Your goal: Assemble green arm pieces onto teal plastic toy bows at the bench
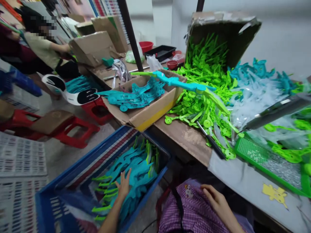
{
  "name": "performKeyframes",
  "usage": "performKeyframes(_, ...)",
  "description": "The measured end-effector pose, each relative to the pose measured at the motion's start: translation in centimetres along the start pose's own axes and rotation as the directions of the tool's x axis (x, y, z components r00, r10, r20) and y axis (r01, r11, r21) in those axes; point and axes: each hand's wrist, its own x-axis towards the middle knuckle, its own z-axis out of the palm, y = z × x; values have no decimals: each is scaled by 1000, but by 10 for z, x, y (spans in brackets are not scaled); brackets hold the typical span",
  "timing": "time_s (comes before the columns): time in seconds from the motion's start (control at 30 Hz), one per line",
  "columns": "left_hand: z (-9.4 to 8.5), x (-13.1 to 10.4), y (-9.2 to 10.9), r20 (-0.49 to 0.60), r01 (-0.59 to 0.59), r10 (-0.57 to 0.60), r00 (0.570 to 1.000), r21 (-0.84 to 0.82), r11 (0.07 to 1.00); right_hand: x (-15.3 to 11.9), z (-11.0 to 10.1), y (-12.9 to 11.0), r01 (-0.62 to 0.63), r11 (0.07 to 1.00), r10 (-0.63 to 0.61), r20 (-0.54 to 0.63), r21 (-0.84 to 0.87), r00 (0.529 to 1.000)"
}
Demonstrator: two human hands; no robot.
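My left hand [123, 186] reaches over a blue plastic crate [65, 173], fingers spread. Under and beside it lie several turquoise plastic pieces with lime-green arms [136, 165], stacked in rows. I cannot tell whether my fingertips touch them. My right hand [215, 197] is low in front of the purple checked apron [189, 210], fingers loosely extended, with nothing visible in it. On the bench, a cardboard box [155, 113] holds turquoise plastic parts [136, 95]. A turquoise piece with lime-green arms [184, 84] lies across its top.
Lime-green parts [206, 106] spill from a tipped carton [223, 26]. A black-handled screwdriver [213, 145] lies on the bench. A powered driver [279, 110] points over a green tray [279, 168] of small metal pieces. A person [41, 45] sits far left, near red stools [77, 131].
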Motion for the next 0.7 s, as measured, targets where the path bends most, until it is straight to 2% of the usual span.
performKeyframes(0.1,12,21,43,-81,-54,45,996,-114,992,1,-6,-9,75,996,-76,-25,-58,997)
performKeyframes(0.2,22,34,102,-127,-149,117,985,-287,946,8,-16,-31,165,982,-169,-41,-88,985)
performKeyframes(0.33,20,39,178,-212,-321,255,943,-382,867,26,-33,-89,289,955,-294,-99,-58,951)
performKeyframes(0.43,8,39,224,-248,-385,303,920,-425,819,41,-43,-142,396,918,-384,-197,23,902)
performKeyframes(0.5,-2,38,252,-270,-405,310,912,-459,791,49,-50,-166,473,872,-427,-278,126,861)
performKeyframes(0.57,-13,36,280,-284,-416,309,908,-511,752,53,-58,-174,503,834,-427,-311,227,849)
performKeyframes(0.6,-20,35,296,-285,-415,304,909,-550,725,53,-63,-170,487,833,-407,-305,262,861)
performKeyframes(0.7,-48,37,358,-257,-391,305,917,-725,567,46,-76,-137,344,889,-249,-310,302,917)
